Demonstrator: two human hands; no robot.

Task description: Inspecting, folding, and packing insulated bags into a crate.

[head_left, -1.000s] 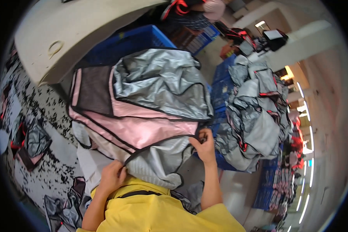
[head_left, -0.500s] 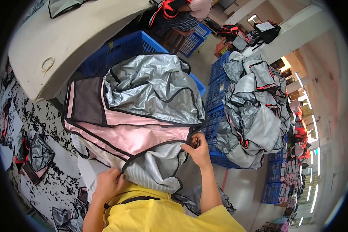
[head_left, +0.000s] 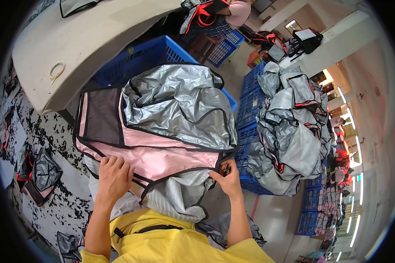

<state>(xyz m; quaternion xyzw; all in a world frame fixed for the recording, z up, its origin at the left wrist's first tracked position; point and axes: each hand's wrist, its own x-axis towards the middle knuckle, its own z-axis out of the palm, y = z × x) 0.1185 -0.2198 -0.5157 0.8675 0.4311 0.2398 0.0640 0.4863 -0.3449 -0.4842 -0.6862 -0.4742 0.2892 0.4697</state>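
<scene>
A pink foil-lined fabric bag (head_left: 162, 160) is spread in front of me. It has black bound edges, a dark mesh panel (head_left: 103, 116) at its left and a crumpled silver lining (head_left: 175, 103) on its far side. My left hand (head_left: 115, 175) is on the near left part of the pink fabric, its fingers bent down over the bound edge. At the near right corner, my right hand (head_left: 228, 179) pinches the black binding between thumb and fingers. A pale striped part (head_left: 173, 197) of the bag hangs towards my yellow shirt.
Beyond the bag stands a blue crate (head_left: 140, 57), beside a pale curved tabletop (head_left: 92, 39) with a small ring of tape (head_left: 57, 70). Stacked blue crates (head_left: 250, 118) at the right hold heaped silver pieces (head_left: 294, 131). Black scraps litter the left. A person (head_left: 237, 13) sits at the far side.
My left hand has moved up from the bag's lower edge onto the pink fabric. My right hand keeps its hold on the corner. The view has shifted slightly.
</scene>
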